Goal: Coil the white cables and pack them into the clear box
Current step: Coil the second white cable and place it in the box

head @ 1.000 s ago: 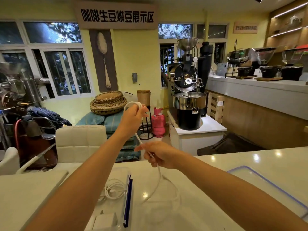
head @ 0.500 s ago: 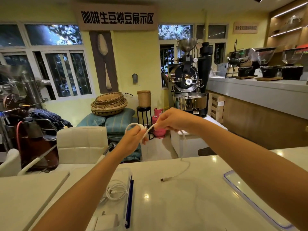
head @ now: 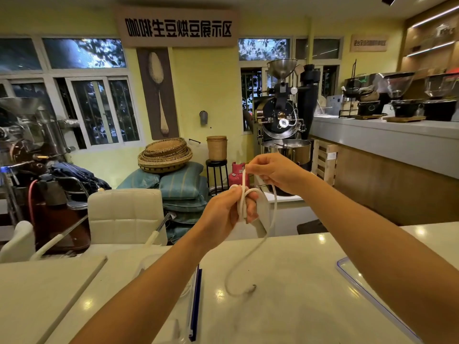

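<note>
Since half a second ago the right hand [head: 273, 173] has come back over the left hand [head: 224, 214], laying another turn; the tail now trails to the counter [head: 310, 306]. Left fingers are clamped on the coiled white cable [head: 244, 202], right fingertips pinch the strand just above. Cable looks light, soft, springy: grip across the bundled loops so they don't unwind; clear box [head: 193, 289] sits lower left.

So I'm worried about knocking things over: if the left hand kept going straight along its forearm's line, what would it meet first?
Likely the right hand, just up and beyond the left hand, with the white cable strung between them. Depth is hard to judge.
</note>
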Demonstrator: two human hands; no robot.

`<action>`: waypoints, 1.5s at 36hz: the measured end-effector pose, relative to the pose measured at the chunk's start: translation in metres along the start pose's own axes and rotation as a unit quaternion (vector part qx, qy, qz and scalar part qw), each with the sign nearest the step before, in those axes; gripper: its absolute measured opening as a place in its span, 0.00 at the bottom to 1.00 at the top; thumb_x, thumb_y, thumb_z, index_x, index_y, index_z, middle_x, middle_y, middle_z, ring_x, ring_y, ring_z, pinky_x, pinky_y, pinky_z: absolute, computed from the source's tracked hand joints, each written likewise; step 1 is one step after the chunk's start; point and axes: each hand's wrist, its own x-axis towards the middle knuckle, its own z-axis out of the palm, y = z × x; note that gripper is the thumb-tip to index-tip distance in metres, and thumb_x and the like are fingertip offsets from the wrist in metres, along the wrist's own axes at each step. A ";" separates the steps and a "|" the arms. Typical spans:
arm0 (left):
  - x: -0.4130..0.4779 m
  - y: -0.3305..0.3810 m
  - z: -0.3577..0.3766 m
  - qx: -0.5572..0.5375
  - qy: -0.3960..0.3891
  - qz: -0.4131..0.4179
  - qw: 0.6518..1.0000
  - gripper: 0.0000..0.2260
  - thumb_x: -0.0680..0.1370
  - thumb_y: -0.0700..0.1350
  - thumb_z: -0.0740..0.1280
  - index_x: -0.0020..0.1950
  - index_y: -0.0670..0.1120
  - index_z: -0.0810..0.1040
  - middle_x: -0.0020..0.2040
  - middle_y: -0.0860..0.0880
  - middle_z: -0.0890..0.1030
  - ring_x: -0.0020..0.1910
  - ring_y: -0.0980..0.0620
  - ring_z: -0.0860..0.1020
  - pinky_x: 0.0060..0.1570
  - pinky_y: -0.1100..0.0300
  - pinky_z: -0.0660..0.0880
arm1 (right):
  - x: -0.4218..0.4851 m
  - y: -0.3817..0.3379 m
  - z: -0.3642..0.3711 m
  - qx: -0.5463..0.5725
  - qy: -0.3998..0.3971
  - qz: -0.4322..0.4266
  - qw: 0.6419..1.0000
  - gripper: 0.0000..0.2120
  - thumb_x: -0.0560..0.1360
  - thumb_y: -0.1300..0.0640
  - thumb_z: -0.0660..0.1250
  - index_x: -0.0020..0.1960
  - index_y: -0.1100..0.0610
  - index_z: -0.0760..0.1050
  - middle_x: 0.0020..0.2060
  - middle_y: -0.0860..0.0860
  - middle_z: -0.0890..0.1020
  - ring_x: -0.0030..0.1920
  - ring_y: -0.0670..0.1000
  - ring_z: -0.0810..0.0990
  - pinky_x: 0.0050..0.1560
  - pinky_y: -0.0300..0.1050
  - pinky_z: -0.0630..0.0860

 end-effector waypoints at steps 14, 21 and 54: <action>0.011 0.013 0.020 -0.052 0.030 0.039 0.997 0.14 0.81 0.42 0.51 0.43 0.41 0.74 0.27 0.51 0.79 0.27 0.58 0.78 0.29 0.68 0.75 | -0.003 0.049 0.062 0.321 -0.038 0.070 0.944 0.19 0.76 0.52 0.56 0.29 0.55 0.73 0.22 0.51 0.74 0.26 0.45 0.71 0.29 0.36 0.65; 0.026 0.011 0.009 -0.032 0.150 0.045 0.987 0.14 0.81 0.42 0.54 0.39 0.44 0.74 0.27 0.53 0.81 0.31 0.59 0.80 0.46 0.62 0.75 | -0.019 0.050 0.091 0.274 -0.038 0.134 0.952 0.19 0.80 0.52 0.51 0.32 0.56 0.66 0.22 0.48 0.68 0.26 0.46 0.62 0.29 0.39 0.58; -0.001 -0.007 -0.017 0.072 -0.014 -0.077 0.994 0.16 0.81 0.45 0.49 0.42 0.41 0.72 0.27 0.51 0.78 0.28 0.56 0.76 0.33 0.66 0.75 | -0.009 -0.017 -0.001 -0.166 -0.089 -0.021 0.982 0.07 0.69 0.61 0.71 0.34 0.54 0.77 0.31 0.48 0.77 0.34 0.43 0.73 0.39 0.36 0.70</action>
